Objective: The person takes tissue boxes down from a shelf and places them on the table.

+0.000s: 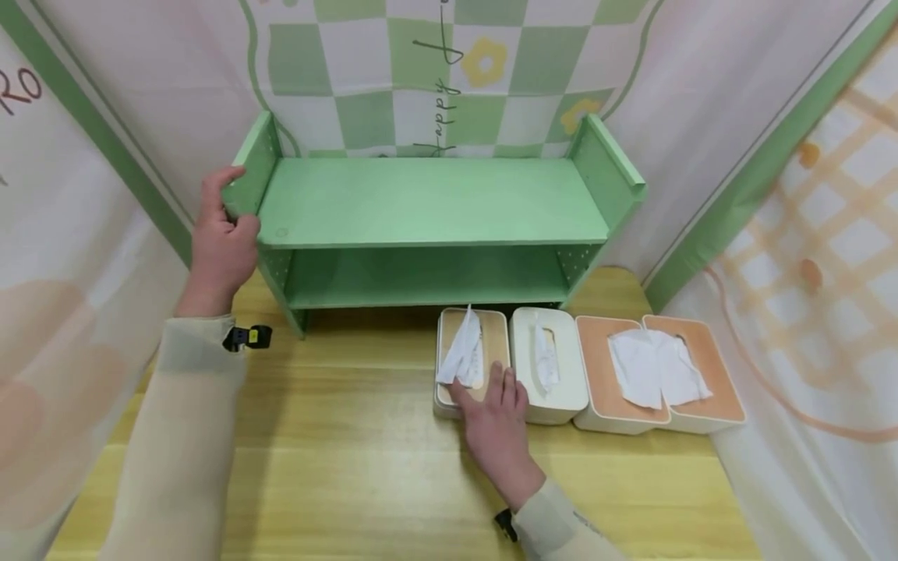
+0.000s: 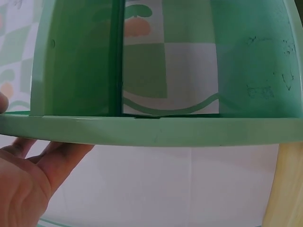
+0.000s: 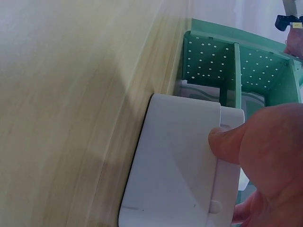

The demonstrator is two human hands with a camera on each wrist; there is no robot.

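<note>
My left hand (image 1: 223, 253) grips the left side panel of a green two-tier shelf (image 1: 428, 202), which stands upright on the table. In the left wrist view, its fingers (image 2: 64, 161) lie along one face of the panel. Over the front of a white tissue box (image 3: 177, 161) with a wood-coloured lid lies my right hand (image 1: 500, 440). Its thumb presses at the lid seam, and the fingers reach to the box's right edge, partly hidden in the right wrist view. A folded white tissue (image 1: 463, 351) sticks up from this box's slot.
Right of the held box stand an all-white tissue box (image 1: 571, 351) and two orange-lidded tissue boxes (image 1: 596, 331), side by side in a row. The wooden table (image 1: 351, 467) extends in front of the shelf. Patterned curtains (image 1: 786, 351) enclose the back and sides.
</note>
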